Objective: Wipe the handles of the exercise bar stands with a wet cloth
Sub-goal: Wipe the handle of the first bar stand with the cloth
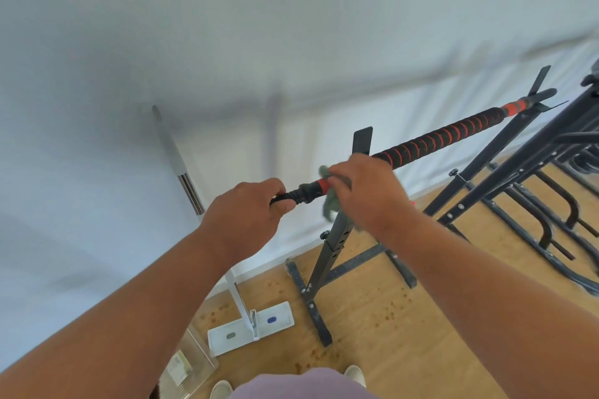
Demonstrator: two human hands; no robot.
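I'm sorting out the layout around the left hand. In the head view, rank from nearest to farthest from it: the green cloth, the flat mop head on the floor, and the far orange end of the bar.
From the left hand, which grips the bar's near end:
1. Green cloth, just to its right, on the bar under the right hand.
2. Flat mop head, below on the floor.
3. Far orange end of the bar, up right on the far stand.

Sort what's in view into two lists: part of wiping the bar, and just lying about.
In use: bar, green cloth, near stand, left hand, right hand.

Lying about: flat mop, black racks, clear container.
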